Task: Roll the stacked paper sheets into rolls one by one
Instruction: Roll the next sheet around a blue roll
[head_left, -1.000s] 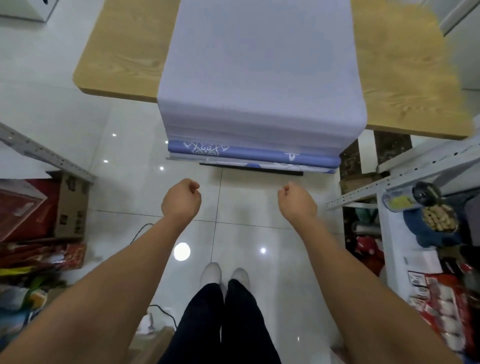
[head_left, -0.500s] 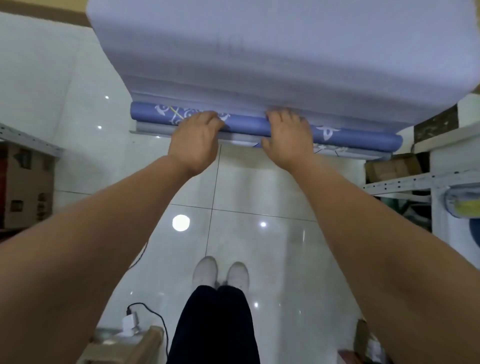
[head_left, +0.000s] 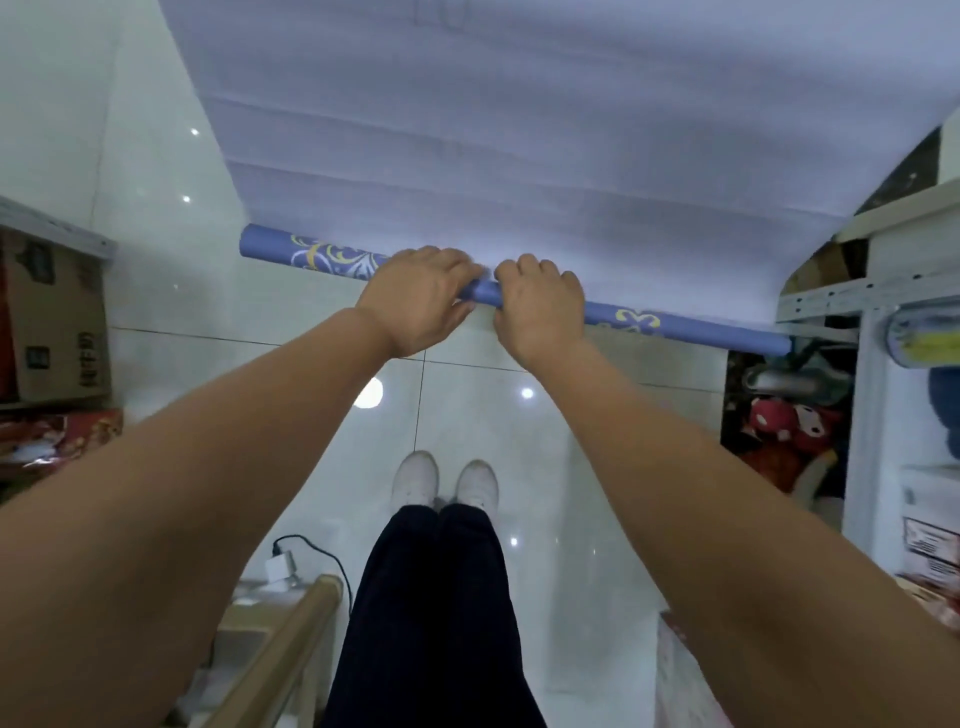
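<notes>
Blue paper roll (head_left: 332, 260) crosswise, right end nearer; left hand (head_left: 421, 296), right hand (head_left: 540, 306) curled round its middle

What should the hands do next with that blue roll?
Probably twist the blue paper roll a little upward, winding in more sheet. The left hand and right hand both grip its middle, and the white paper sheets hang long and unrolled above it.
</notes>
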